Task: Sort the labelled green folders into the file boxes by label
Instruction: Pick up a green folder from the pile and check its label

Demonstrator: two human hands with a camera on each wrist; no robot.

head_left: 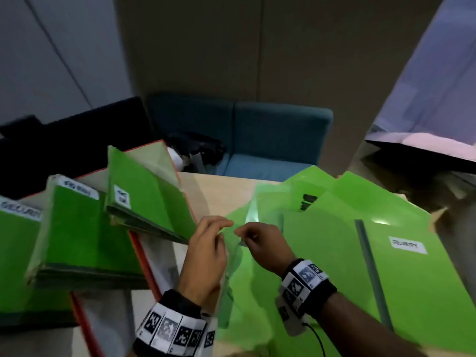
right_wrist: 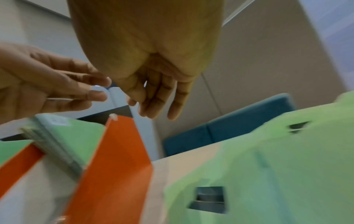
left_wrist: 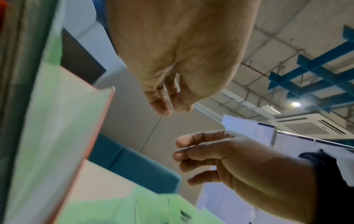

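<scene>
Both hands meet over the middle of the bench (head_left: pixel 221 191). The left hand (head_left: pixel 206 249) and the right hand (head_left: pixel 260 243) hover close together, fingers loosely bent, near a translucent green sleeve (head_left: pixel 239 274). In the head view they seem to touch its upper edge, but in the wrist views the fingers look empty, so I cannot tell if they pinch it.

The loose green folders (head_left: pixel 360 240) lie spread on the right side of the bench. One carries a white label (head_left: pixel 407 245); its writing is too blurred to read.

At the left edge stand the file boxes (head_left: pixel 144 264) with orange rims. Sorted folders (head_left: pixel 85 233) lean inside, their white labels also unreadable.
</scene>
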